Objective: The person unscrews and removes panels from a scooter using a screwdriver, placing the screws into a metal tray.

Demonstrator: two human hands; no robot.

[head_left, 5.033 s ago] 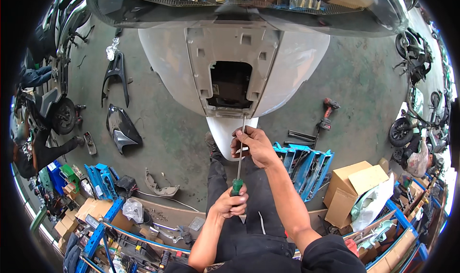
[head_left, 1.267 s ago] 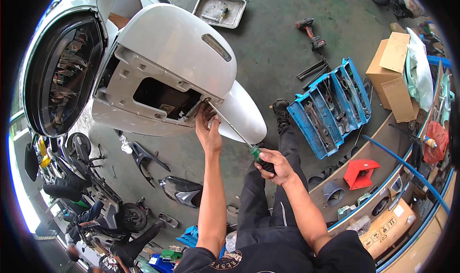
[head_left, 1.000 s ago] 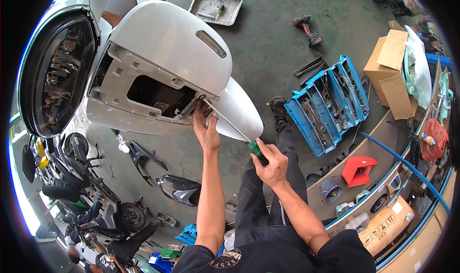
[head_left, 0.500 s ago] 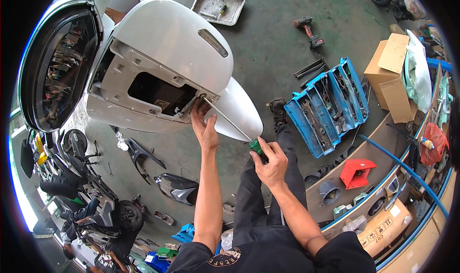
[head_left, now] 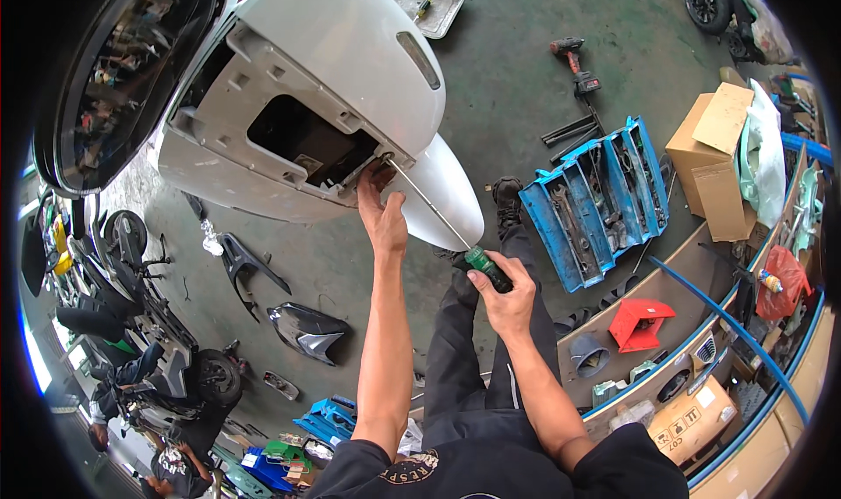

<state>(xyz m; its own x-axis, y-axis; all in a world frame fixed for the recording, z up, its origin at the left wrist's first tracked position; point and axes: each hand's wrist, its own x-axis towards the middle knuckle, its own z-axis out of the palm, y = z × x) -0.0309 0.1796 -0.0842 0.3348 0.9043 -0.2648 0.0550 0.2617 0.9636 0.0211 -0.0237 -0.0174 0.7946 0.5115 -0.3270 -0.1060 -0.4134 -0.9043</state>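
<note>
My right hand (head_left: 508, 296) is closed round the green handle of a long screwdriver (head_left: 487, 267). Its thin shaft slants up and left to the lower right corner of a white scooter body (head_left: 346, 39), where the tip meets a small round spot beside a dark rectangular opening (head_left: 307, 135). Just below that spot, my left hand (head_left: 384, 219) rests against the edge of the body, fingers stretched upward and thumb apart. Its fingertips are partly hidden at the panel edge. A white fender (head_left: 442, 192) lies behind the shaft.
A blue toolbox (head_left: 596, 205) with wrenches stands open at right, below a cordless impact driver (head_left: 575, 65). Dark trim pieces (head_left: 308, 331) lie on the floor at left. Farther right are a cardboard box (head_left: 718, 162) and a red part (head_left: 639, 324). A metal tray (head_left: 447, 13) lies beyond the scooter.
My right hand has changed from a fingertip hold to a fuller grip lower on the handle. The view has shifted, so the scooter appears farther right. My left hand stays by the same corner.
</note>
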